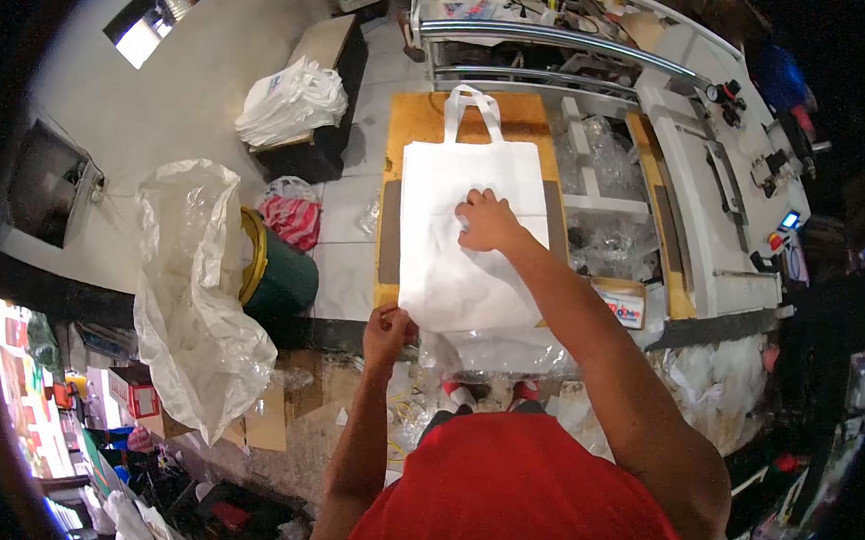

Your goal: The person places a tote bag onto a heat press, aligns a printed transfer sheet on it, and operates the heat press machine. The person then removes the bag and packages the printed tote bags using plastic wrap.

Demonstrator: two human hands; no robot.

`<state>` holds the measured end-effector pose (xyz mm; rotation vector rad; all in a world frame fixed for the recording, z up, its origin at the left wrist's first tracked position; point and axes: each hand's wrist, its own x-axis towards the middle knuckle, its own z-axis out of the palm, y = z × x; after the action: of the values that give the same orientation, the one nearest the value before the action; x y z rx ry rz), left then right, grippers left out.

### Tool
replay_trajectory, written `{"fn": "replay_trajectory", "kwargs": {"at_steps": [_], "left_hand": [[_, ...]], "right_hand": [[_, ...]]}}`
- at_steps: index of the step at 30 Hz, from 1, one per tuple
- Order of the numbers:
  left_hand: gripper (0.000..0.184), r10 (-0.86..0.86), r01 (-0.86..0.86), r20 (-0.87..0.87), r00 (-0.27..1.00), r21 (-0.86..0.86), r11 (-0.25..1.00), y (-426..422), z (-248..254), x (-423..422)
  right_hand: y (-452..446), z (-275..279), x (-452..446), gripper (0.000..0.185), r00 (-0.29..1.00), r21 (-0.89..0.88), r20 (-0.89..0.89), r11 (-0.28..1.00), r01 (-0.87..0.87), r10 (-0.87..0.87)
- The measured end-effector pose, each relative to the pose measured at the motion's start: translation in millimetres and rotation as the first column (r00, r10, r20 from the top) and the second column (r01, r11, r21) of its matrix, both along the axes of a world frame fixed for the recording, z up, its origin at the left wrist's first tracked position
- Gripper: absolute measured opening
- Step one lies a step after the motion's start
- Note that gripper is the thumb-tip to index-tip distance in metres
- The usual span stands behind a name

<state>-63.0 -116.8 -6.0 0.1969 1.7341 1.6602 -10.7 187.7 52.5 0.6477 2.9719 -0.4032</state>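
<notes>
A white tote bag (452, 261) lies flat on a wooden board (517, 110), its two handles (475, 113) stretched toward the far side. On the middle of the bag rests my right hand (490, 220), fingers apart and slightly bent against the fabric. At the bag's near left corner, my left hand (388, 334) has its fingers closed on the edge; part of the fingertips is hidden. Clear plastic sheeting (496, 353) shows below the bag's near edge.
A stack of white bags (292, 102) sits on a dark bench (327, 72) at the left. Nearer are a green bin (283, 278) and a large translucent plastic bag (195, 289). A metal rail (568, 35) crosses behind; a white machine frame (707, 176) stands right.
</notes>
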Motion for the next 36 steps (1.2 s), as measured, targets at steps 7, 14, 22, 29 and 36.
{"fn": "replay_trajectory", "kwargs": {"at_steps": [7, 14, 22, 29, 36], "left_hand": [[0.047, 0.023, -0.03, 0.132, 0.991, 0.049, 0.998, 2.3, 21.2, 8.3], [0.044, 0.016, -0.015, 0.095, 0.995, -0.009, 1.0, 2.2, 20.6, 4.5], [0.039, -0.111, 0.112, 0.012, 0.994, -0.111, 0.987, 10.8, 36.8, -22.1], [0.04, -0.338, 0.323, -0.04, 0.94, -0.209, 0.923, 76.9, 26.1, -100.1], [0.042, -0.224, 0.222, -0.011, 0.974, -0.095, 0.97, 141.1, 26.6, -124.3]], "right_hand": [[-1.9, 0.3, -11.7, 0.034, 0.99, 0.055, -0.144, 0.998, 0.001, 0.007], [2.2, -1.1, -14.2, 0.035, 0.988, -0.003, -0.144, 0.998, -0.063, 0.062], [-3.3, -6.8, -15.6, 0.048, 0.999, -0.052, 0.021, 0.998, -0.041, 0.042], [-2.4, -13.1, -5.4, 0.048, 0.993, -0.076, -0.105, 0.995, -0.067, 0.059], [-0.2, -16.3, -1.3, 0.049, 0.986, -0.115, -0.163, 0.991, -0.062, 0.043]]}}
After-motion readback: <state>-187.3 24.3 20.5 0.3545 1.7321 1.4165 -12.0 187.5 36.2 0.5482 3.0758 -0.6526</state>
